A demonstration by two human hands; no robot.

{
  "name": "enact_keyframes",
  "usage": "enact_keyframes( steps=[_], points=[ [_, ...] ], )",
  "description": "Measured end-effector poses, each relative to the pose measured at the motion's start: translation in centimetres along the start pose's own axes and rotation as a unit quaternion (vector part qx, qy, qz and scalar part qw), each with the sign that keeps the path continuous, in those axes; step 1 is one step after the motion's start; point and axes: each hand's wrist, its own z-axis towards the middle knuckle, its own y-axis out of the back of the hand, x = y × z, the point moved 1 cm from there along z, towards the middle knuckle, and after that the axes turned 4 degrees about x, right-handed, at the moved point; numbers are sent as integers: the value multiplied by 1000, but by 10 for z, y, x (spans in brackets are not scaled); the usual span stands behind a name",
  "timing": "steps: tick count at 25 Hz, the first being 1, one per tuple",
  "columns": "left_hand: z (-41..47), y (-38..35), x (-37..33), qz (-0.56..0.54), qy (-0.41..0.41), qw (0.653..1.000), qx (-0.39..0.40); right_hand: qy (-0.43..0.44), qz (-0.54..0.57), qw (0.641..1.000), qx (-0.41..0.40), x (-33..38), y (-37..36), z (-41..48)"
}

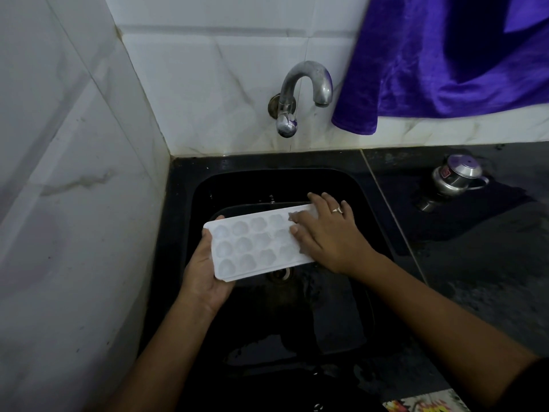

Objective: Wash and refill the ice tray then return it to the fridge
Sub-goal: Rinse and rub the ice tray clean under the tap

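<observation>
Your left hand [205, 263] grips ice tray [252, 245] end over sink [335, 316]; right hand [326, 236] lies flat on it. Washing seems underway; refill and return pending.

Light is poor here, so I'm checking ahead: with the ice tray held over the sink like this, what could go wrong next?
1. Only the left hand grips the ice tray, at one end. The right hand lies flat on the other end, so the tray might slip and drop into the sink.
2. The purple cloth hangs close beside the tap, so it might catch splashes once water runs.
</observation>
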Motion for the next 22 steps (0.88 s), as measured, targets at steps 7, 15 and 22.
enact_keyframes(
  steps=[7, 15, 22],
  points=[
    [0, 0, -1, 6, -4, 1000, 10, -1, -2, 1000, -1, 1, -1, 1],
    [-7, -12, -2, 14, -1, 1000, 22, -14, 8, 1000, 1, -2, 6, -3],
    [3, 4, -3, -18, -10, 1000, 14, 75, 23, 996, -33, 16, 6, -7]
  ],
)
